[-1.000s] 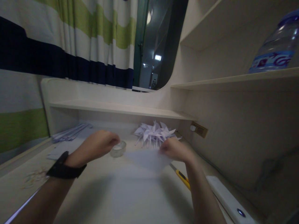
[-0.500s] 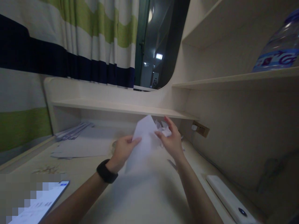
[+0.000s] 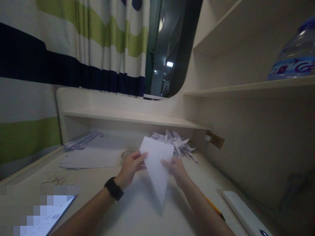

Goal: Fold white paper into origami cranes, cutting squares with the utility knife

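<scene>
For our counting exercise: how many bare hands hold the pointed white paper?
2: the left hand at the left edge of the white paper, the right hand at its right edge.

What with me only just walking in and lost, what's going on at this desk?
A person holds a white paper between left grip and right grip, its narrow tip toward them. Behind it lies a cluster of paper pinwheels; on the left, white sheets lie flat on the desk.
</scene>
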